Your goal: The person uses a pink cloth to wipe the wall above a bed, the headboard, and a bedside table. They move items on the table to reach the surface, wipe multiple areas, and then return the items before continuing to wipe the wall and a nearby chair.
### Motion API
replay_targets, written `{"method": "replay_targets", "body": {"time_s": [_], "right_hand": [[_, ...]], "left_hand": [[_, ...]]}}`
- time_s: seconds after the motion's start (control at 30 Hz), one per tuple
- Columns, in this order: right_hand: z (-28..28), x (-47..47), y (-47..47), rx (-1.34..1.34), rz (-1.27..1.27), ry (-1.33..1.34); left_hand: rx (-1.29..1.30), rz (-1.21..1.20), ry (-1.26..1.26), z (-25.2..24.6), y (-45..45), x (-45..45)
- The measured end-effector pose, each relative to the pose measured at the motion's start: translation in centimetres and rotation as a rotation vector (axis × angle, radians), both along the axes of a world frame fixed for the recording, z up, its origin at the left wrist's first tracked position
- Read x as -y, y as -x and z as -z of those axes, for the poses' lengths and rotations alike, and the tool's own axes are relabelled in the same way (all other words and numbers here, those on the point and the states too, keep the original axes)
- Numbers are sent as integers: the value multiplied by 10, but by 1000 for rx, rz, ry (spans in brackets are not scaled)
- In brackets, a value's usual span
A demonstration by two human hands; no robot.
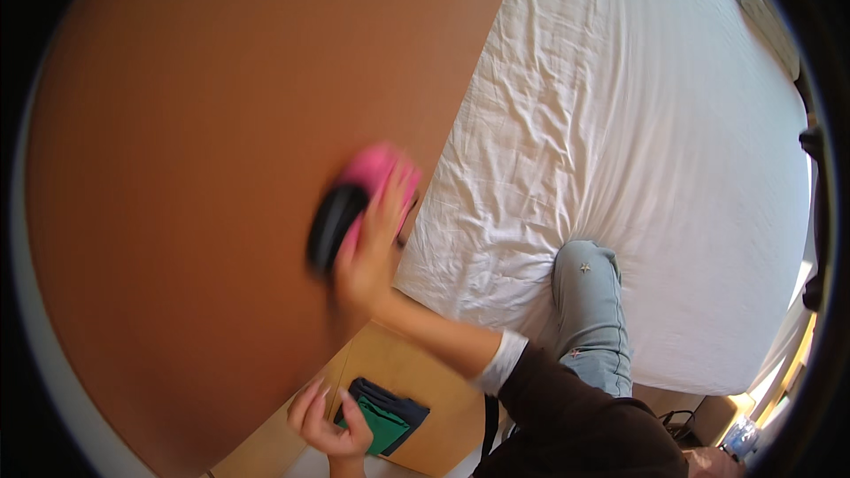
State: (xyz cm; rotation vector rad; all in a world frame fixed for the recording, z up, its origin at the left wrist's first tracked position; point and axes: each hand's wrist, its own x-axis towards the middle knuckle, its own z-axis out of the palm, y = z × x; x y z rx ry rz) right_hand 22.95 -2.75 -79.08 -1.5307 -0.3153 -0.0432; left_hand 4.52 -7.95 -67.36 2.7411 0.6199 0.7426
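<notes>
My right hand (372,259) lies along a pink and black object (382,166) and grips it. Motion blur hides what kind of thing it is. It is over or against a large brown panel (219,146), close to the panel's edge beside the bed; whether it touches the panel I cannot tell. Lower down, my left hand (329,421) is empty, palm up, its fingers loosely curled and apart. Just beside it, partly behind the fingers, are folded green cloth (382,428) and folded dark blue cloth (405,405).
A bed with a creased white sheet (637,113) borders the panel; my knee in light jeans (588,299) rests on it. Under the folded cloths is a light wooden surface (445,438). A clear plastic bottle (740,438) appears at the lower right rim.
</notes>
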Motion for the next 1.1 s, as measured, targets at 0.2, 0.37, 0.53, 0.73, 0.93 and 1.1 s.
{"method": "replay_targets", "body": {"time_s": [0.2,0.37,0.53,0.73,0.93,1.1], "right_hand": [[33,28,120,-59,-250,-107],[83,-12,-137,-369,83,-13],[86,-13,-110,-224,87,26],[61,14,135,-373,-129,-51],[129,-16,-66,-644,120,12],[198,-31,-170,-878,90,-602]], "left_hand": [[145,-36,84,16,6,-2],[-156,-30,137,39,-9,5],[-178,-14,177,35,-14,-5],[101,-29,307,58,-34,5],[217,-63,459,83,-67,32],[145,-34,477,82,-62,38]]}}
